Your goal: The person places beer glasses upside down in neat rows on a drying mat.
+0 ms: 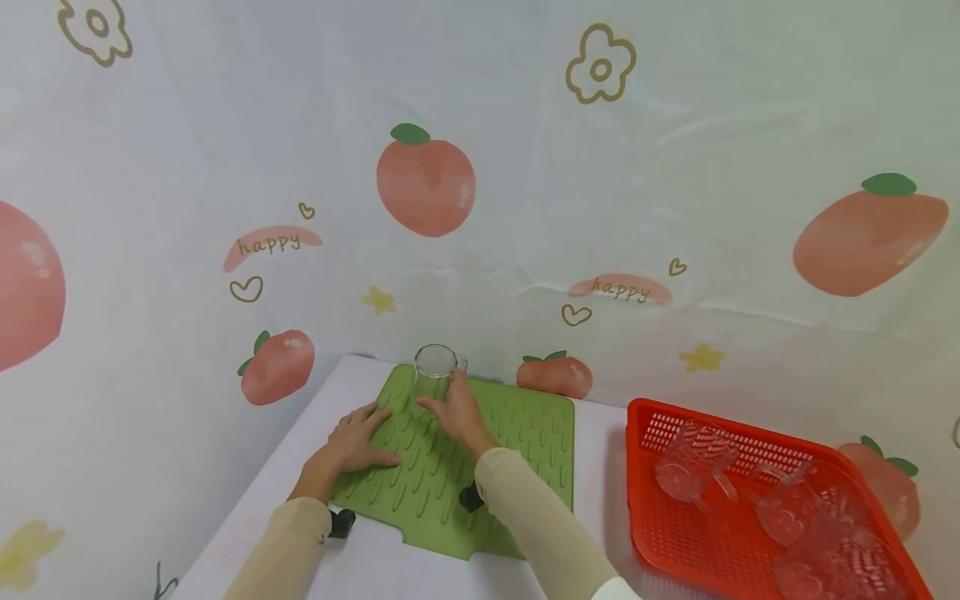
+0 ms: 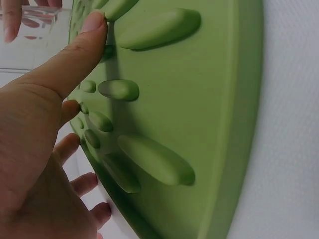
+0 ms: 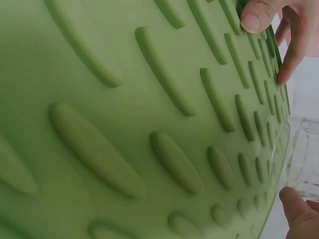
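A clear glass mug (image 1: 433,363) stands at the far left part of a green ridged mat (image 1: 525,425), its round rim uppermost and its handle to the right. My right hand (image 1: 459,412) holds the mug from its right side, thumb across the front; the fingers behind are partly hidden. On the mat's left edge rests my left hand (image 1: 354,442), its fingers spread and holding nothing. The left wrist view shows that hand's thumb (image 2: 75,57) lying over the ridges. Part of the mug (image 3: 305,154) appears at the right wrist view's edge.
A red perforated basket (image 1: 637,483) stands right of the mat, with several clear glass mugs (image 1: 678,479) lying in it. Behind the white table (image 1: 600,467) hangs a white sheet (image 1: 510,208) printed with peaches.
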{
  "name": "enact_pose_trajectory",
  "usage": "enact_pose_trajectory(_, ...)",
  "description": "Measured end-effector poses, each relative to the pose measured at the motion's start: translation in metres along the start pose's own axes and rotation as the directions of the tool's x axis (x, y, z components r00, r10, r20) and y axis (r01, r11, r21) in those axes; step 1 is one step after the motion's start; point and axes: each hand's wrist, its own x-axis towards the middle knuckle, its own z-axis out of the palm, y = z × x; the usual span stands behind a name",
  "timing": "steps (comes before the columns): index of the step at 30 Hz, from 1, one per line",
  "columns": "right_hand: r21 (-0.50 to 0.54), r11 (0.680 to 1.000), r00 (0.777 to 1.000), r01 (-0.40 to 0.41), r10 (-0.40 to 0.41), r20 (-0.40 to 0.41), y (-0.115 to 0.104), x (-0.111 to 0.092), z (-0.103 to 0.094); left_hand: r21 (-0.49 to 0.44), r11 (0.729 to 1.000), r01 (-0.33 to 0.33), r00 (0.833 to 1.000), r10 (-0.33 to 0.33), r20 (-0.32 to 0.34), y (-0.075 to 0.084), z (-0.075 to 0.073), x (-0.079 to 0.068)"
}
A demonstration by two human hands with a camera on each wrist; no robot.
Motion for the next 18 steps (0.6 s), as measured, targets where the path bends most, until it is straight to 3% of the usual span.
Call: enact_pose_trajectory(18,0.004,1.000,0.997,0.012,-0.012,0.075,-0.003,0.002,0.013,-0.005,1.000,0.011,1.000,-0.011,-0.010,0.000,0.000,-0.001)
